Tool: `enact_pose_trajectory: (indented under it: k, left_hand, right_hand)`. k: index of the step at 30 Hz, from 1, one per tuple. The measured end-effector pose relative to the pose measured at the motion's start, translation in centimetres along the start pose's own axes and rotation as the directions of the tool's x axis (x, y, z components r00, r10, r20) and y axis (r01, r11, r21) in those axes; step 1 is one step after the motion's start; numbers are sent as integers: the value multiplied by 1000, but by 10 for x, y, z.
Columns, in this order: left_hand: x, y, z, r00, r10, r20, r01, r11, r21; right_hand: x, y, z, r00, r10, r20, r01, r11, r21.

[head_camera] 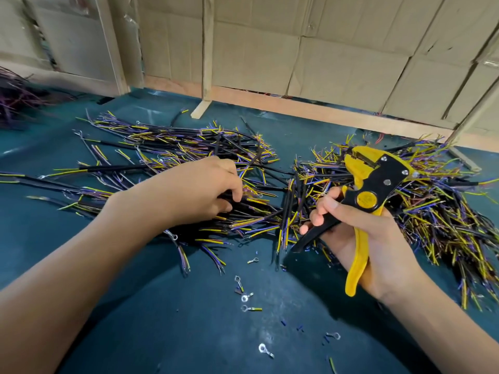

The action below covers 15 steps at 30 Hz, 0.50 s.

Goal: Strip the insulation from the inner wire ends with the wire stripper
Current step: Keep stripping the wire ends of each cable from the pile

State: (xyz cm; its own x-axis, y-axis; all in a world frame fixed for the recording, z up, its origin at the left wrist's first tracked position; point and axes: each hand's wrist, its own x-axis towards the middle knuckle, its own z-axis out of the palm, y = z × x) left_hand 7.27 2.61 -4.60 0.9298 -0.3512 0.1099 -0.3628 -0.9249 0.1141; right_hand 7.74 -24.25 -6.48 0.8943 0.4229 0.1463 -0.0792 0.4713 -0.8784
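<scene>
While the right hand [359, 228] holds the wire stripper [370, 201] lifted off the table [162, 306], the left hand [205, 190] reaches into the left pile of cables [189, 163]. Left grip: fingers curled down onto a few black cables at the pile's near edge, pinching or raking them; which cable is selected cannot be told. Right grip: fingers wrapped round the black handle, yellow handle lying across the palm, handles spread apart.

Stripper head points up and away from the person, over the right pile of cables [432, 206]. Nothing sits in its jaws.

Key relation: the cables under the left hand lie left of the stripper, well apart from its head, their long axes roughly left–right with yellow and purple inner wire ends fanned toward the stripper. The left hand is the nearer one to them.

Judgement: step in hand is picking the next cable; it must then be carried rightward, ends first, to the stripper head.

Loose ring terminals [244, 297] lie on the table nearer the person than the stripper.
</scene>
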Motion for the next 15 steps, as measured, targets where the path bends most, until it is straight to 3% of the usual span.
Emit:
enact_pose_trajectory:
  k: [3,7,15]
  left_hand:
    - [0,3,7,1000,-14,18,10,969,247]
    - [-1,3,5,983,40,-178,-23,995,98]
    - [4,-5,5,991,-121,60,115,990,85]
  right_hand:
    - [1,1,0,1000,11,-18,-11,1000,1]
    - [1,1,1,999,22,-25,-22,1000,12]
    - [0,-1,1,997,47,-65,-46,999,14]
